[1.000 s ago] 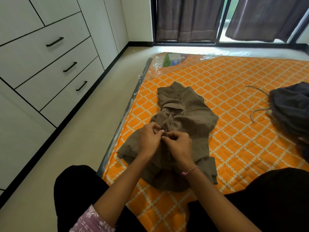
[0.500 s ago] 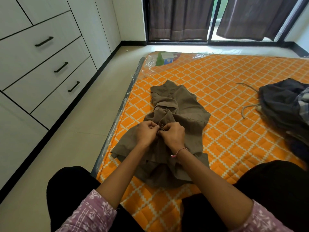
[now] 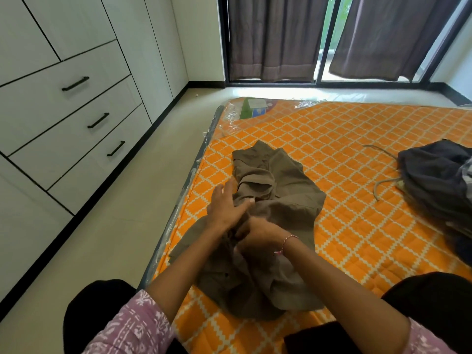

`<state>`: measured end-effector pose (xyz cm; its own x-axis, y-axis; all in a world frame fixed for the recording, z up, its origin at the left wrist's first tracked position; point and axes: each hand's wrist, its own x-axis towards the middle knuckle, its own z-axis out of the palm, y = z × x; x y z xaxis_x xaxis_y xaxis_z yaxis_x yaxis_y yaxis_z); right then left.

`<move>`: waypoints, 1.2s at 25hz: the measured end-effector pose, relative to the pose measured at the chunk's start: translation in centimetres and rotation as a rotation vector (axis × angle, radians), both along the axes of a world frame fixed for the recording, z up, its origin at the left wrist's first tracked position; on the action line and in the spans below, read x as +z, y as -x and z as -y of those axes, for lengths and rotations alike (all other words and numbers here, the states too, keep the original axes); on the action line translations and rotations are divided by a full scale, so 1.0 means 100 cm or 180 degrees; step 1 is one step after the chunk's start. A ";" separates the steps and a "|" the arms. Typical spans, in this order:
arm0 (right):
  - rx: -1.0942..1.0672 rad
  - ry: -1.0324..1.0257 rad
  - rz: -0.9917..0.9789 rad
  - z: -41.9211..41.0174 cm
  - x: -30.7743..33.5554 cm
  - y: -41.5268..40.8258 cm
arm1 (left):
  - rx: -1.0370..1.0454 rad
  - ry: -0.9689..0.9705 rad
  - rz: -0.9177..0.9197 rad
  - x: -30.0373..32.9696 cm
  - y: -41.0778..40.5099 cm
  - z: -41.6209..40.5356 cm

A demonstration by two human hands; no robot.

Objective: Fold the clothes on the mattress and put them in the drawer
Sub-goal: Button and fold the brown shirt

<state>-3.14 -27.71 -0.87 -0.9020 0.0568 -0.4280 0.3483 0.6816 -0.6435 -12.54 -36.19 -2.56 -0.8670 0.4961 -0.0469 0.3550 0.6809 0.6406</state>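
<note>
Left hand (image 3: 224, 209) now lifted off the pinch, fingers spread flat on olive garment (image 3: 278, 200), right hand (image 3: 258, 236) gripping its bunched cloth, orange mattress (image 3: 357, 200) beneath

Dark brown floor-length curtains (image 3: 270, 37) hanging over a black-framed sliding glass door (image 3: 322, 42). Pale beige tiled floor (image 3: 107, 226) beneath. Black skirting board (image 3: 84, 215) along the cabinet base. Green and white printed label card (image 3: 252, 109) under clear plastic wrap.
</note>
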 end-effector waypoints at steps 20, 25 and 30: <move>-0.1115 -0.1253 -0.0156 -0.202 -0.060 0.126 | 0.0755 -0.0317 0.1994 -0.046 0.135 -0.055; -0.1731 -0.0769 -0.0276 -0.210 -0.079 0.153 | 0.1519 -0.1142 0.2428 -0.074 0.148 -0.092; -0.1748 -0.0495 -0.0305 -0.221 -0.086 0.166 | 0.1052 -0.1121 0.2928 -0.057 0.158 -0.099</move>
<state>-19.76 -5.65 -9.45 -0.7568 0.5833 -0.2951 0.6228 0.5063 -0.5964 -28.35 -26.27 -8.21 -0.6650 0.3539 -0.6577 -0.5420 0.3772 0.7510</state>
